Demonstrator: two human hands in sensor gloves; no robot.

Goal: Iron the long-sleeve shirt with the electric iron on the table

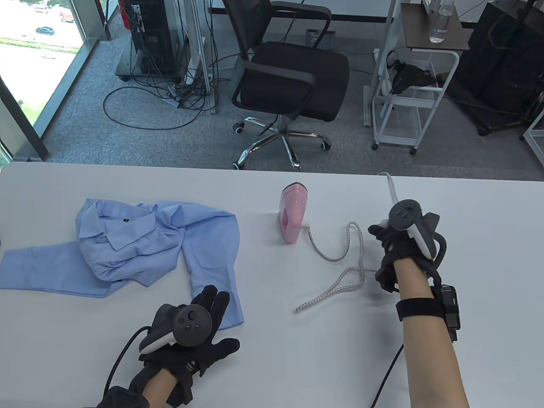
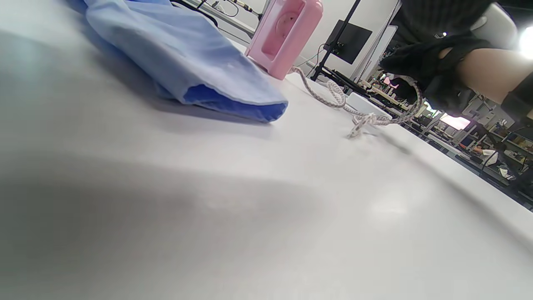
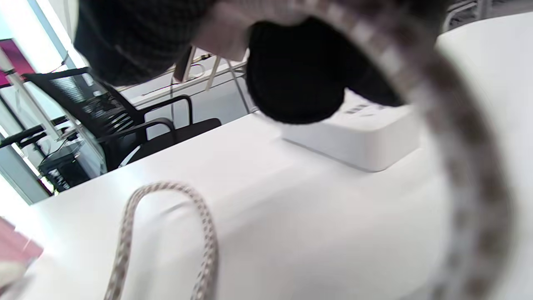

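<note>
A crumpled light-blue long-sleeve shirt (image 1: 140,242) lies on the left of the white table (image 1: 297,365). One sleeve (image 1: 216,263) runs toward me. My left hand (image 1: 216,306) lies flat and open, with its fingertips on that sleeve's cuff (image 2: 233,100). A pink iron (image 1: 292,212) stands upright mid-table and also shows in the left wrist view (image 2: 287,33). Its braided cord (image 1: 340,272) loops across to my right hand (image 1: 382,238), which grips the cord's far end. In the right wrist view the fingers (image 3: 291,83) hover over a white power strip (image 3: 366,137). The plug is hidden.
The power strip's white cable (image 1: 394,189) runs off the table's far edge. A black office chair (image 1: 289,76) and a white cart (image 1: 408,97) stand on the floor beyond the table. Bare tabletop lies between my hands (image 1: 306,340).
</note>
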